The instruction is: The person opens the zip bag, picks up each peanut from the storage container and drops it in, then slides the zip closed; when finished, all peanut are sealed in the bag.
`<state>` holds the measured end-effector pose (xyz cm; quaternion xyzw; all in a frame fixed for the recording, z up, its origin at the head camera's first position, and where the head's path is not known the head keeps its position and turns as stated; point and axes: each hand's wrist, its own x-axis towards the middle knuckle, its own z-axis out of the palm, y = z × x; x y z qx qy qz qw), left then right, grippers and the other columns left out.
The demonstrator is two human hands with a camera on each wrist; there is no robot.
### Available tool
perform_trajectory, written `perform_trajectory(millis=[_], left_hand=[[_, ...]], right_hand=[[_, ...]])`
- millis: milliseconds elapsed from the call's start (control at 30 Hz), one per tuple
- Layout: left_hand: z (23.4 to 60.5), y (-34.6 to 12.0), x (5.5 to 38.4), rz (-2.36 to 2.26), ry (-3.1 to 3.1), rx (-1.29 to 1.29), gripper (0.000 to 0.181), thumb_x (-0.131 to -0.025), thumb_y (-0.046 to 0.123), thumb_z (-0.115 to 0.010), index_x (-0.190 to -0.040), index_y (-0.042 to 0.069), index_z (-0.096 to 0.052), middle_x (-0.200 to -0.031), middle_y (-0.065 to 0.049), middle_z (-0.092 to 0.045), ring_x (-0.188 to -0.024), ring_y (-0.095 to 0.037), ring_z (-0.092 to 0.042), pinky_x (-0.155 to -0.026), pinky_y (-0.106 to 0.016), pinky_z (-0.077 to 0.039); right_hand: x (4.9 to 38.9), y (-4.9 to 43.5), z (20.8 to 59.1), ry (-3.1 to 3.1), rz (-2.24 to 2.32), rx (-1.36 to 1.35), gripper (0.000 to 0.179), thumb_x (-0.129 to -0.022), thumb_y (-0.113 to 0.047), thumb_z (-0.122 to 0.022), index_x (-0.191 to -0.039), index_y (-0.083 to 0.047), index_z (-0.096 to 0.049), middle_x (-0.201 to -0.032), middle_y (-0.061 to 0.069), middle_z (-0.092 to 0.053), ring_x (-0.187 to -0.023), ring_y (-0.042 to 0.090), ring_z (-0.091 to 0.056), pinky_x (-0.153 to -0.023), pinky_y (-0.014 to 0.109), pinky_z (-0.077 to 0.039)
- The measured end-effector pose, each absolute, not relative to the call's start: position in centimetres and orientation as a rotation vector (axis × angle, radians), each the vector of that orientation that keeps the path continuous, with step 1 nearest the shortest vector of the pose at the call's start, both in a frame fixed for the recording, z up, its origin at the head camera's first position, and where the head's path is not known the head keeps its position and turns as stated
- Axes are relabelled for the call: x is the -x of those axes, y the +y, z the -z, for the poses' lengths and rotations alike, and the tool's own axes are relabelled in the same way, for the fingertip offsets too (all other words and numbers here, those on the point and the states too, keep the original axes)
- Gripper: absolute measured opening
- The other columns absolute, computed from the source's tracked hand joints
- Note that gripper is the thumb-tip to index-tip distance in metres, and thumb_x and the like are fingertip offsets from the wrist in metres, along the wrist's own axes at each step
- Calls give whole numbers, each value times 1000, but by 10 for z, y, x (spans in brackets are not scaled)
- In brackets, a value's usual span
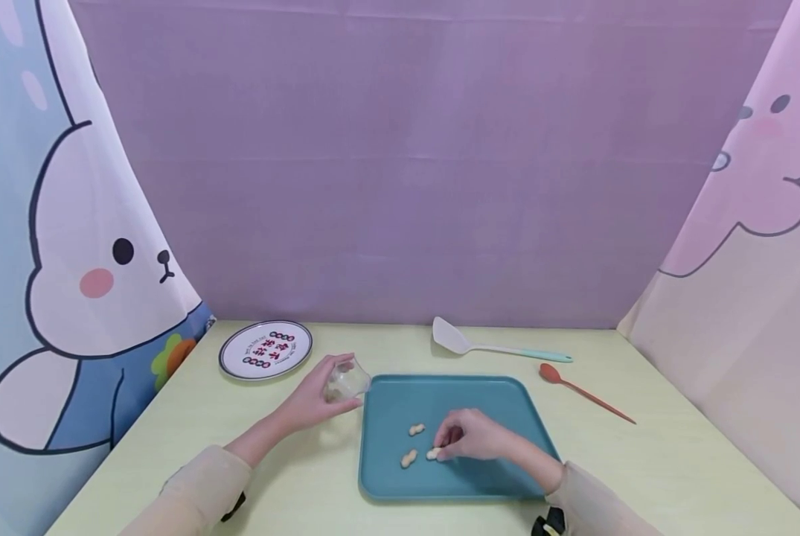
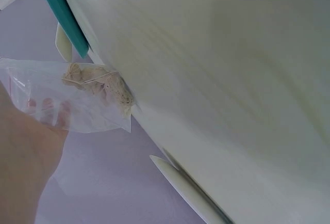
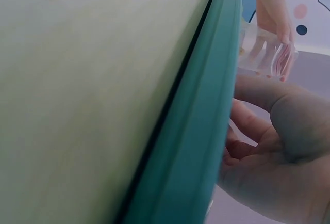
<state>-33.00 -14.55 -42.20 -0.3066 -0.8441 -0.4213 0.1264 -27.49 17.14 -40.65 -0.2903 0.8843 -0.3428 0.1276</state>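
Observation:
My left hand (image 1: 322,394) grips a tilted clear plastic cup (image 1: 347,381), its mouth toward the left edge of the blue-green tray (image 1: 389,484). Several peanuts (image 2: 100,82) lie inside the cup, bunched at its base in the left wrist view. Over the tray, my right hand (image 1: 475,435) pinches a peanut (image 1: 432,453) between thumb and fingertips, low over the surface. Two more unshelled peanuts rest on the tray to the left of that hand: one farther back (image 1: 416,429), the other peanut (image 1: 409,458) nearer. In the right wrist view the tray's side hides the right fingertips.
A white plate (image 1: 266,351) with red lettering sits at the back left of the pale yellow table (image 1: 667,447). Behind the tray lies a spatula (image 1: 466,344) with a mint handle end. A red-orange spoon (image 1: 587,393) lies to the right. A purple cloth (image 1: 406,164) hangs behind.

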Motion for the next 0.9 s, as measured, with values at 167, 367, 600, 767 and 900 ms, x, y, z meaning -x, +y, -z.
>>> perform_trajectory(millis=[167,367,600,767,900], left_hand=[[423,-146,330,1231,-2458,891,78,-76,39,-76,-137,5,-41,-127,-7,-56,-118,-25,-54,-97,-43,-46],[423,-146,330,1234,-2459,895,77,-76,39,-76,-137,9,-41,-127,-7,-56,-118,-25,-53,-97,-43,-46],[423,-145,330,1239,-2454,892,76,-75,37,-77,-137,11,-42,-128,-7,-56,-117,-24,-54,-95,-40,-48],[423,-145,330,1237,-2460,888,77,-76,38,-77,-138,8,-41,-128,-7,-56,-117,-25,-54,-95,-41,-48],[423,-146,330,1243,-2465,885,77,-76,41,-76,-138,10,-41,-128,-7,-56,-117,-25,-54,-96,-43,-47]], right_hand=[[277,172,408,2585,985,843,9,-80,-16,-74,-84,-9,-70,-79,1,-63,-67,4,-55,-59,18,-46],[278,175,407,2595,1009,795,9,-81,-18,-73,-85,-11,-70,-78,-1,-67,-68,5,-59,-59,20,-48],[281,177,401,2623,1004,803,9,-83,-19,-72,-87,-11,-70,-79,-2,-68,-69,6,-60,-60,20,-49],[286,173,392,2661,1043,831,9,-84,-18,-70,-90,-11,-69,-82,-1,-68,-72,6,-61,-62,21,-51],[290,166,386,2692,1086,824,12,-86,-23,-68,-92,-12,-69,-82,-1,-68,-72,10,-61,-61,22,-51]])
